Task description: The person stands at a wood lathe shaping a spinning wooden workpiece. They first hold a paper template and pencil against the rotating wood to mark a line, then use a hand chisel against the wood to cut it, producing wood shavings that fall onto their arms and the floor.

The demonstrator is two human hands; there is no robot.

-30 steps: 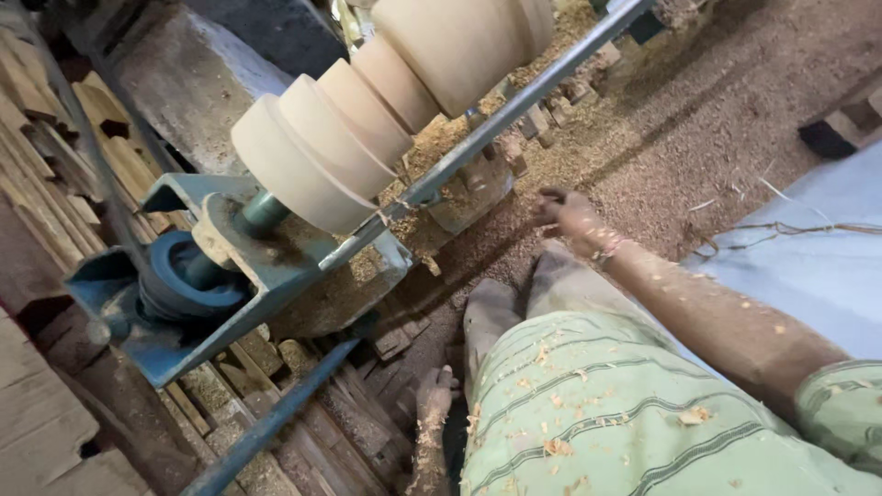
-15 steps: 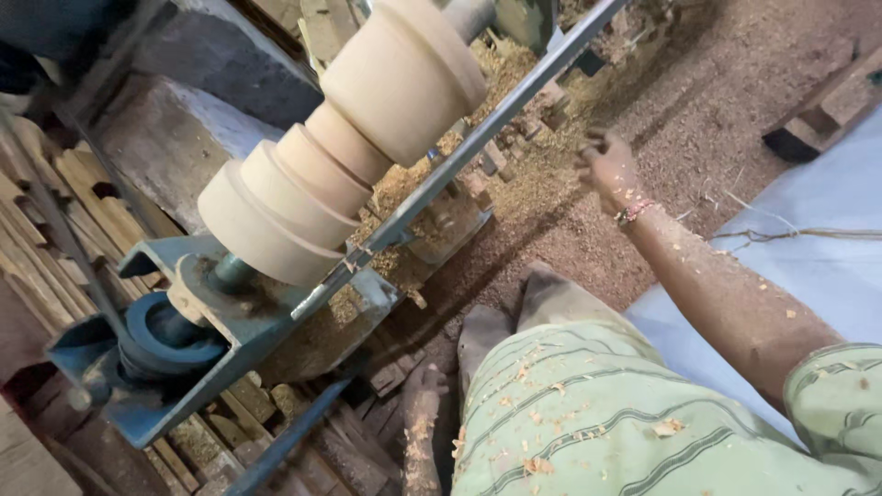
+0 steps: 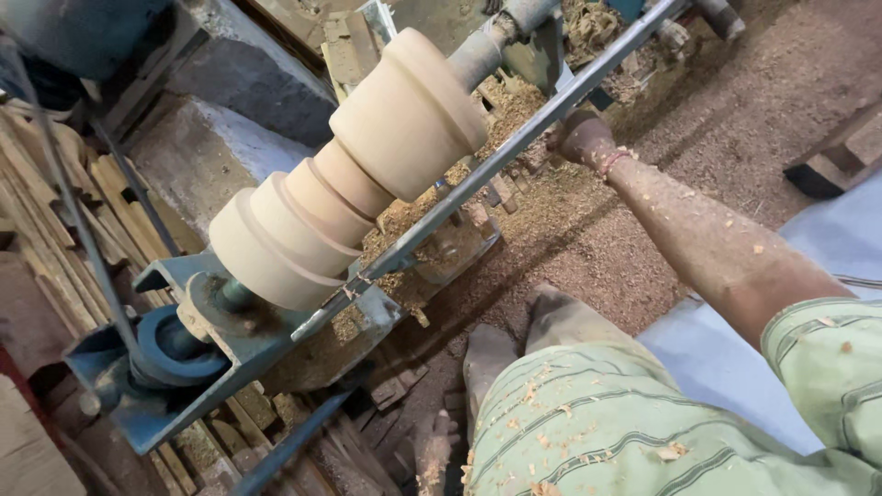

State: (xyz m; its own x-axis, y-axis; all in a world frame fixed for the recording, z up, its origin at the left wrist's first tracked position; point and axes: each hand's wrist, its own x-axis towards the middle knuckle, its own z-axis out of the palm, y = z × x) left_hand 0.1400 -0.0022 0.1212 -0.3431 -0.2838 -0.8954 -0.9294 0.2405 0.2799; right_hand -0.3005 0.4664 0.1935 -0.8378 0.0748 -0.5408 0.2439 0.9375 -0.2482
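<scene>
Much of the scene is being cut off or covered. The left hand is not showing anywhere in the frame. The right hand [image 3: 584, 138] is sitting in the upper middle-right, dusted with sawdust, and its fingers are turning away from the camera behind the steel bar [image 3: 496, 165], so whether they are curled, spread or gripping anything is impossible to tell. The forearm is running down to the lower right, where a green striped sleeve [image 3: 827, 367] is leaving the frame.

The wooden workpiece [image 3: 354, 174] is lying on the diagonal from centre-left up toward the top middle, mounted on the lathe [image 3: 184, 358]. It is showing a wide drum at its upper end, a narrower neck in the middle and stacked discs at its lower end. The hand is staying apart from it, to the right of the drum, with the bar lying between the two. The hand is appearing to touch or just meet the bar's far side, though the contact itself is being hidden.

The lathe's upper end is running off the top edge. The pulley [image 3: 170, 344] at lower left is partly buried in its blue frame. Shavings [image 3: 413, 230] are heaping under the workpiece, and the striped cloth over the lap [image 3: 588, 432] is filling the bottom right.
</scene>
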